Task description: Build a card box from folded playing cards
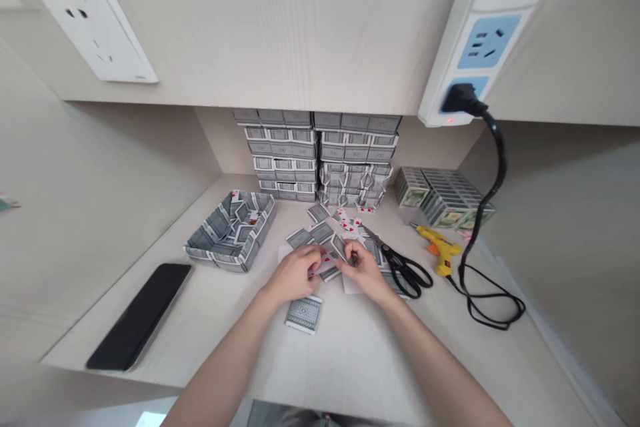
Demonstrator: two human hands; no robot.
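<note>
My left hand (296, 272) is closed on a playing card (326, 261) whose white face with a red mark shows. In my right hand (365, 270) a grey-backed playing card (339, 247) is pinched and tilted up, close to the left hand's card. Several loose cards (320, 232) lie beneath and beyond both hands, some face up with red hearts (349, 221). Just below my left hand rests a folded grey card piece (304, 314). Black-handled scissors (403, 267) lie right of my right hand, blades toward the cards.
A box made of folded cards (220, 257) stands at left, with card pieces inside. Stacked card boxes (320, 153) fill the back. A black phone (140, 317) lies at left. At right are a yellow glue gun (440, 247), its black cord (493, 180), card packs (443, 193) and a power strip (473, 47).
</note>
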